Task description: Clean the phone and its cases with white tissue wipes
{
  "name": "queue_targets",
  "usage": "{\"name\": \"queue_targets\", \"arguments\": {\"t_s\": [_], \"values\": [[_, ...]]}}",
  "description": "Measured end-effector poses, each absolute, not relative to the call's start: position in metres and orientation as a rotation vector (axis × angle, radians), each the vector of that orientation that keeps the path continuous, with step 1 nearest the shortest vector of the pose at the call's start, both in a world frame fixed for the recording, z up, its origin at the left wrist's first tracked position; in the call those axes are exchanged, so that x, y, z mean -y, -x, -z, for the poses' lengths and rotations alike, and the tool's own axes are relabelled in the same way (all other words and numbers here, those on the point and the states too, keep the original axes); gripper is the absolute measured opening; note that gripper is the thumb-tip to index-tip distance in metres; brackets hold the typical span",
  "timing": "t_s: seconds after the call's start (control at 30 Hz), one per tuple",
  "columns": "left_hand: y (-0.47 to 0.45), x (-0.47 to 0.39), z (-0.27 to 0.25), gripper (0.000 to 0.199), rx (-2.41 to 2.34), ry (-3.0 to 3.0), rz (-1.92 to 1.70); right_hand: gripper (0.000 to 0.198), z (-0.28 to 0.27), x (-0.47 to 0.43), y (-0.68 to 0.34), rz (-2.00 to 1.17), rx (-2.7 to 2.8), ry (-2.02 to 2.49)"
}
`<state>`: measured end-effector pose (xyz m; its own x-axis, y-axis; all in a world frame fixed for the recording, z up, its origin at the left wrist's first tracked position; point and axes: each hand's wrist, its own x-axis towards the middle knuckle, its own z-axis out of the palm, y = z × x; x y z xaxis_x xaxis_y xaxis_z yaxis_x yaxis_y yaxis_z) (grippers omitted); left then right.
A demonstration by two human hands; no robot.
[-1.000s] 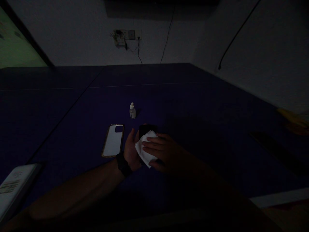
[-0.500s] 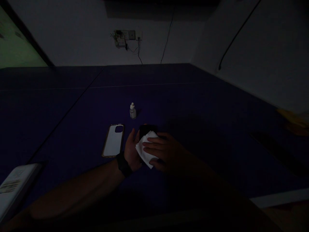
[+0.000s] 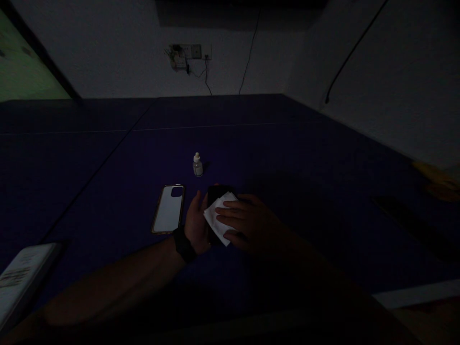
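My left hand (image 3: 196, 223), with a dark watch on its wrist, holds a black phone (image 3: 215, 193) from below and the left side. My right hand (image 3: 247, 220) presses a folded white tissue (image 3: 216, 223) flat onto the phone's upper face, fingers laid over it. Most of the phone lies hidden under the tissue and the fingers. Left of my hands a phone case (image 3: 168, 209) with a gold-toned rim and a camera cutout lies on the dark blue table (image 3: 251, 148). Beyond the phone stands a small dropper bottle (image 3: 197, 166) with a white cap.
A white box (image 3: 27, 268) with print on it lies at the lower left. On the right are a dark flat object (image 3: 406, 223) and a yellow item (image 3: 434, 175). Sockets with cables (image 3: 185, 55) sit on the far wall.
My right hand and the tissue have shifted slightly right and up across the phone, showing a bit more of its left part. My left hand has stayed in place.
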<state>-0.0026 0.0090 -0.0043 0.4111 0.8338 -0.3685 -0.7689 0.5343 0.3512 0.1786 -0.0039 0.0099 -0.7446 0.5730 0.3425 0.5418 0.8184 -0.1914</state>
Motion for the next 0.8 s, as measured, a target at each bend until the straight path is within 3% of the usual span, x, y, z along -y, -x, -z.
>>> {"name": "queue_targets", "arguments": {"t_s": [0.17,0.37,0.57,0.8], "values": [[-0.001,-0.010,0.001,0.059,-0.556,-0.149,-1.038,0.024,-0.012,0.002,-0.186,-0.080,2.565,0.788],[0.001,-0.007,0.000,0.057,-0.574,-0.120,-1.037,0.035,-0.011,0.005,-0.178,-0.078,2.639,0.779],[-0.001,-0.008,0.000,0.059,-0.546,-0.157,-1.007,0.024,-0.019,0.001,-0.190,0.019,2.523,0.840],[0.000,-0.008,-0.003,0.056,-0.574,-0.126,-1.028,0.029,-0.014,0.003,-0.183,-0.025,2.606,0.717]]}}
